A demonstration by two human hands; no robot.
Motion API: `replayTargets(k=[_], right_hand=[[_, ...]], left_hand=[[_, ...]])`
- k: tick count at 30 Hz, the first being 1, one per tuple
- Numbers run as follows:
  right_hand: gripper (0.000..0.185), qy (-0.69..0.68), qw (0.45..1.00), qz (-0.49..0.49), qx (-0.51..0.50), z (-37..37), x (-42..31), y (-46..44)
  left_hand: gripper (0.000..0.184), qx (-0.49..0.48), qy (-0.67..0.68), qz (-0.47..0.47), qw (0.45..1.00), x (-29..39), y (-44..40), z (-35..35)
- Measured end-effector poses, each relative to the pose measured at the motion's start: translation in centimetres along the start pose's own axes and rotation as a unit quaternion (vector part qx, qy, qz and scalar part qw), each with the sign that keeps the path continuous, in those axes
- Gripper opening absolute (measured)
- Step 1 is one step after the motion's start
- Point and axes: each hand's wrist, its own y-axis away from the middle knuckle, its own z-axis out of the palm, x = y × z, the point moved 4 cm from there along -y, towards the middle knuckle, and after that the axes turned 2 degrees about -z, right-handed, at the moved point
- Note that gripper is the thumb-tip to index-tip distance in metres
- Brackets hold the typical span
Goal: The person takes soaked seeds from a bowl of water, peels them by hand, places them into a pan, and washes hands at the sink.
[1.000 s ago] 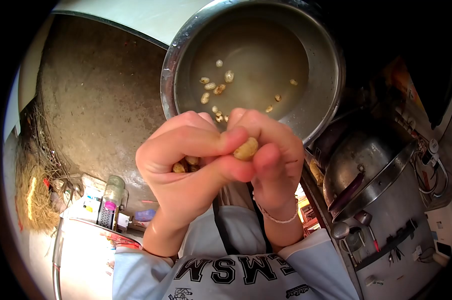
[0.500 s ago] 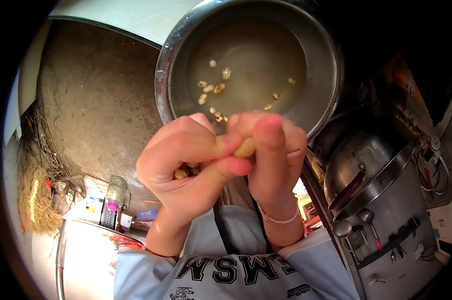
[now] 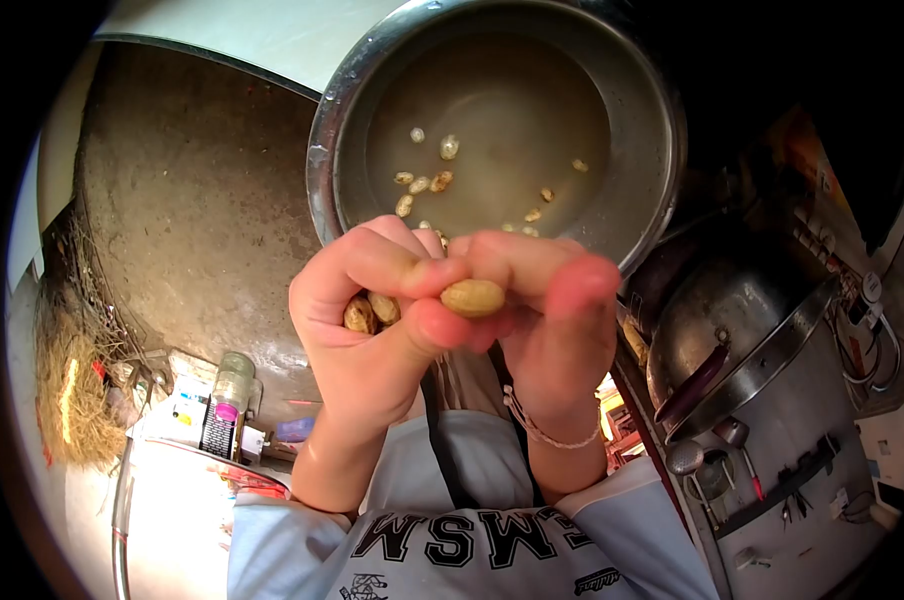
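Observation:
A tan unshelled peanut [image 3: 474, 297] is pinched between the thumb and forefinger of my left hand [image 3: 357, 285]. More peanuts [image 3: 360, 315], browner in colour, sit tucked in that hand's curled palm. My right hand [image 3: 557, 335], wearing a braided bracelet, is closed in against the peanut's right end. Its fingers curl behind and under the shell, while its thumb is lifted off. Just beyond both hands is a large metal basin [image 3: 324, 165] of cloudy water. Several peanuts [image 3: 442, 181] float there, mostly toward the left; the nearest ones are partly hidden by my hands.
At the right a big metal wok [image 3: 747, 340] leans near hanging ladles [image 3: 685, 458]. A glass jar [image 3: 234, 375] stands among clutter at the lower left, beside a straw broom [image 3: 77, 400]. A pale surface [image 3: 242, 40] lies behind the basin's left side.
Both hands have shifted slightly, and the pinched peanut has moved left and now shows almost whole. My right thumb has swung further right, away from the shell.

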Motion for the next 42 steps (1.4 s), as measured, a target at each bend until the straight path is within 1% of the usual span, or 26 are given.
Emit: replayTargets(k=[2,4,8,12,14,15,17,18,19,20,21,22,23,24,25,27,29,31,32,34,35,37,38,39,41,42], right_hand=[[0.036,-0.012,0.999,-0.029,-0.028,0.2,-0.3,-0.2],[0.037,0.077,0.997,0.012,-0.01,0.5,-0.7,-0.3],[0.035,0.078,0.996,0.047,-0.001,0.5,-0.8,-0.2],[0.033,0.112,0.994,0.001,-0.005,0.0,-0.4,-0.1],[0.033,0.13,0.991,-0.013,-0.021,0.1,-0.3,-0.3],[0.032,0.143,0.989,-0.023,-0.037,0.3,-0.4,-0.4],[0.032,0.157,0.986,-0.035,-0.054,0.2,0.1,-0.8],[0.027,0.124,0.991,-0.052,-0.013,-0.5,0.7,-0.9],[0.02,0.159,0.987,-0.002,0.034,-1.8,1.2,-1.3],[0.015,0.189,0.978,0.05,0.078,-3.0,1.6,-1.6],[0.01,0.284,0.936,0.167,0.127,-4.6,2.1,-1.8],[0.01,0.285,0.935,0.168,0.126,-5.0,3.1,-2.3],[0.01,0.371,0.906,0.137,0.154,-5.6,4.1,-2.6],[0.013,0.454,0.866,0.104,0.181,-5.9,4.7,-2.8],[0.013,0.456,0.865,0.106,0.18,-5.8,5.2,-2.9],[0.015,0.499,0.852,0.123,0.101,-4.9,6.4,-3.2],[0.02,0.473,0.869,0.114,0.092,-4.8,7.5,-3.5],[0.022,0.384,0.91,0.145,0.06,-4.3,7.9,-3.8],[0.022,0.386,0.91,0.143,0.059,-4.0,7.6,-4.0],[0.024,0.181,0.968,0.119,0.131,-3.0,6.2,-3.4],[0.022,0.155,0.972,0.121,0.13,-2.4,5.0,-3.3],[0.024,0.112,0.984,0.097,0.102,-1.3,2.9,-2.7],[0.024,0.116,0.983,0.093,0.103,-0.7,1.8,-2.4],[0.024,0.088,0.988,0.081,0.096,0.0,0.8,-2.1],[0.025,0.057,0.992,0.066,0.088,1.0,-0.2,-1.7],[0.024,0.041,0.996,0.052,0.067,1.5,-0.5,-1.5]], left_hand=[[0.021,0.004,-0.014,0.006,1.0,0.2,-0.1,0.1],[0.022,-0.001,-0.027,0.028,0.999,0.0,-0.1,-0.2],[0.026,-0.018,-0.107,0.073,0.991,0.4,0.0,-0.7],[0.026,0.016,-0.178,0.082,0.98,1.3,-0.2,-0.2],[0.025,-0.021,-0.278,0.119,0.953,1.8,-0.1,0.2],[0.025,-0.019,-0.279,0.119,0.953,1.6,0.3,0.2],[0.025,0.035,-0.16,0.068,0.984,0.7,0.8,-0.4],[0.025,0.037,-0.16,0.07,0.984,1.1,0.7,-0.9],[0.02,0.019,0.018,-0.007,1.0,1.2,0.4,-1.6],[0.017,-0.001,0.195,-0.083,0.977,1.2,0.2,-2.3],[0.017,0.001,0.196,-0.081,0.977,1.5,0.0,-3.3],[0.016,-0.009,0.303,-0.116,0.946,1.6,-0.3,-4.0],[0.016,-0.021,0.406,-0.15,0.901,1.6,-0.6,-4.7],[0.013,-0.051,0.441,-0.153,0.883,1.5,-0.7,-5.4],[0.013,-0.05,0.444,-0.153,0.881,1.5,-0.9,-6.1],[0.012,-0.087,0.431,-0.18,0.88,1.6,-1.0,-6.9],[0.012,-0.07,0.406,-0.185,0.892,2.0,-1.2,-7.3],[0.014,-0.023,0.378,-0.217,0.9,2.2,-1.5,-7.6],[0.014,-0.025,0.379,-0.214,0.9,2.7,-1.7,-7.4],[0.014,0.049,0.286,-0.216,0.932,3.2,-1.7,-7.7],[0.014,0.048,0.287,-0.216,0.932,3.4,-1.7,-7.6],[0.012,0.02,0.144,-0.183,0.972,3.9,-2.0,-7.4],[0.01,0.035,0.086,-0.141,0.986,4.0,-1.8,-6.7],[0.01,0.03,0.088,-0.139,0.986,4.0,-1.7,-5.8],[0.022,-0.016,-0.113,-0.049,0.992,5.0,-1.7,-4.3],[0.029,-0.045,-0.17,-0.016,0.984,5.6,-1.6,-3.6]])
